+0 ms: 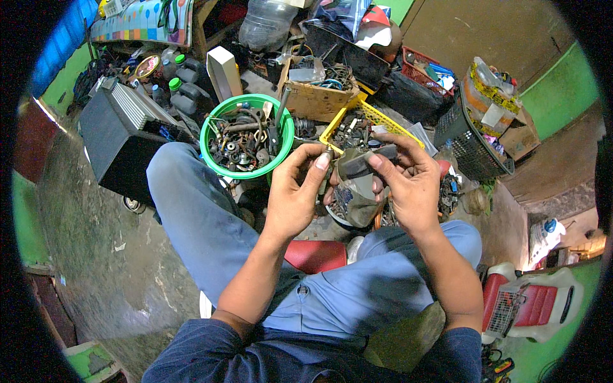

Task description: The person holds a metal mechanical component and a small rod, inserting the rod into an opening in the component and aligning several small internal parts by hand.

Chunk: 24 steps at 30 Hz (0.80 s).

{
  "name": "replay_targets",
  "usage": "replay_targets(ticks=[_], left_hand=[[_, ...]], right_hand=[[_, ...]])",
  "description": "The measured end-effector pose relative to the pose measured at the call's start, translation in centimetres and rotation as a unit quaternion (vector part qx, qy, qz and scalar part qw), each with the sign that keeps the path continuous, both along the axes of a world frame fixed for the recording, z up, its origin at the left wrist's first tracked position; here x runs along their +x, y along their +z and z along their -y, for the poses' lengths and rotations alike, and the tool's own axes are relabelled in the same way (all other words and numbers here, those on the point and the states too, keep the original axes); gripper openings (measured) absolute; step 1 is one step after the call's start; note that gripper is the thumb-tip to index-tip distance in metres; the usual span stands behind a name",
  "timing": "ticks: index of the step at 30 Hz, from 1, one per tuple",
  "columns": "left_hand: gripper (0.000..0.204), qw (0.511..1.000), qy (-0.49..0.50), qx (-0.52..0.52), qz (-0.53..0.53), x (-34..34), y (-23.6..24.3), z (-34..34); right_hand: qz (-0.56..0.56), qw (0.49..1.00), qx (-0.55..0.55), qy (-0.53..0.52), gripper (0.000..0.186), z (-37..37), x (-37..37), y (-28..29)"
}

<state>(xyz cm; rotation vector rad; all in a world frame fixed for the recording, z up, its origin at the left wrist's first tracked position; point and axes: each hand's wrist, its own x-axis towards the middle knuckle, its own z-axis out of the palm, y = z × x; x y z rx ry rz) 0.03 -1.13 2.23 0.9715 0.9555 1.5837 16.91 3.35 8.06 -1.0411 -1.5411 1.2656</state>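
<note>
The left hand [295, 195] pinches a small metal bit [328, 155] with its thumb and finger. The right hand [408, 182] grips a dark grey part [359, 167] beside it, wrapped in a dirty rag [353, 198]. At eleven o'clock sits a green bowl [211, 124] full of rusty pieces. A yellow crate [377, 116] lies at twelve.
</note>
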Motion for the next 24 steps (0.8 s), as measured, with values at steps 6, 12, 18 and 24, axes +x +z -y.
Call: replay_targets(ticks=[6, 12, 18, 24], left_hand=[[0.025, 0.998, -0.012, -0.013, 0.062, 1.2, 0.5, 0.4], [0.017, 0.992, -0.006, -0.020, 0.124, 1.9, 0.8, 1.0], [0.016, 0.987, -0.049, -0.024, 0.153, 2.2, 0.9, 1.3], [0.018, 0.994, -0.018, -0.037, 0.104, 2.6, 1.2, 1.6]], right_hand=[[0.036, 0.989, 0.145, -0.009, 0.025, -0.7, 0.4, -0.8], [0.040, 0.990, 0.125, 0.043, 0.023, 0.8, -0.6, -0.3], [0.130, 0.945, 0.299, 0.018, 0.015, 0.5, 0.1, -1.1], [0.151, 0.910, 0.386, 0.014, 0.015, 0.8, -0.1, -0.5]])
